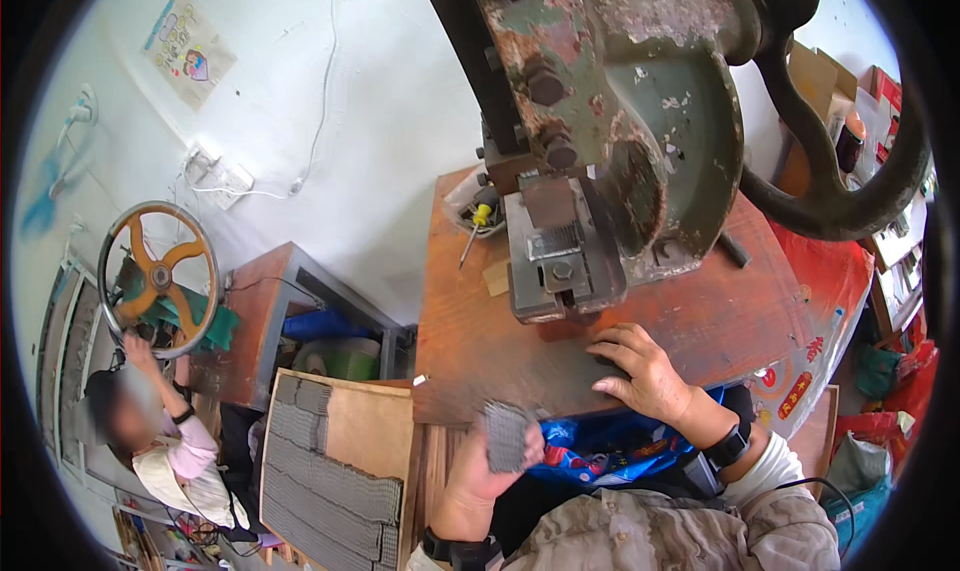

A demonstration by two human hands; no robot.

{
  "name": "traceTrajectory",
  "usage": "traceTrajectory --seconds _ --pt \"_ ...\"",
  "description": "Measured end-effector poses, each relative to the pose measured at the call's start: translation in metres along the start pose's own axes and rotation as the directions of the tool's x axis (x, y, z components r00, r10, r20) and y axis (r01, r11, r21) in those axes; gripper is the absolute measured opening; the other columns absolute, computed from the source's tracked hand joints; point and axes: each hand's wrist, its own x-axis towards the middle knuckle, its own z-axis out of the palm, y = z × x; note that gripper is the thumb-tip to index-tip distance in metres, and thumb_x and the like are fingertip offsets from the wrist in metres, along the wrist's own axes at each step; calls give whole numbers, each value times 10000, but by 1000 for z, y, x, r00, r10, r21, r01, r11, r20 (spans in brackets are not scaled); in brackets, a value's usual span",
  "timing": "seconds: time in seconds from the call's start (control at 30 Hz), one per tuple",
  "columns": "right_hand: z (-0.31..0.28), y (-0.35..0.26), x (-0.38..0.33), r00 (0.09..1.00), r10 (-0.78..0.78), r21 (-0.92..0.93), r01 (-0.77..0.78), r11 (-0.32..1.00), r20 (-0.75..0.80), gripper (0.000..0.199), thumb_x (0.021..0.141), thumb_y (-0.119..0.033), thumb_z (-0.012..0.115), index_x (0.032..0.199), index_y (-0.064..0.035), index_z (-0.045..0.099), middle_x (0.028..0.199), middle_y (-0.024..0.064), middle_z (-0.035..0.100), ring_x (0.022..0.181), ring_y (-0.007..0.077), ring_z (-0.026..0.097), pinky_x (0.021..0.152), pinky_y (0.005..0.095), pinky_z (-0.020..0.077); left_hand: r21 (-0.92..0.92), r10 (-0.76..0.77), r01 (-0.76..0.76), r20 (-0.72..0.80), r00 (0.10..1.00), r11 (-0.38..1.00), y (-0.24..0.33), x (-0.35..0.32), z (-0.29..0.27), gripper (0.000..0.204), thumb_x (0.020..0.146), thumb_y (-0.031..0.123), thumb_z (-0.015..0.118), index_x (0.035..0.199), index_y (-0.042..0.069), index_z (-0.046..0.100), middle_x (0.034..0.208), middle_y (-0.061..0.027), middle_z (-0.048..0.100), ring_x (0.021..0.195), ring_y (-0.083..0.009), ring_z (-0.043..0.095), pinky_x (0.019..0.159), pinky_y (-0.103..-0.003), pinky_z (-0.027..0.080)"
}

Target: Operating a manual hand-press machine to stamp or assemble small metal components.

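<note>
My left hand is closed round a small bundle of grey ribbed strips, held at the front edge of the wooden bench. My right hand hovers low at the bench's front edge, its fingers apart and slightly bent, with nothing visible in it. Just beyond its fingertips stands a worn green hand press. On the press's metal die block lies a ribbed, shiny metal-looking piece, under the ram.
Left of my left hand, a board carries rows of grey ribbed strips. A yellow-handled screwdriver rests in a tray beside the press. The press's curved handle reaches right. At far left, another person grips a wheel.
</note>
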Motion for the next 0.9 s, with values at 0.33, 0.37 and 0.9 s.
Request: traceTrajectory --seconds 0.33,0.37,0.9 --pt "-16 -10 -26 998 52 -6 -52 999 40 347 643 -76 768 962 -11 649 1036 149 610 985 363 557 844 434 474 979 -3 55 -56 998 199 -26 -6 -6 311 923 262 614 1084 -1 653 971 -109 697 899 -153 647 804 -298 509" --pt "-14 -11 -25 998 40 -15 -39 999 43 340 636 -57 757 952 -2 644 1022 153 610 975 369 556 839 436 475 939 184 14 -82 979 345 -8 -25 -30 214 911 174 628 1057 25 673 942 -82 700 860 -151 652 790 -299 519" --pt "2 -24 -12 995 81 -173 -71 982 51 291 632 -88 722 894 13 644 989 160 600 974 377 538 851 444 453 431 890 869 -256 377 -244 196 -149 -199 494 701 294 739 1123 52 657 1212 -165 570 1141 -339 503 979 -447 372"
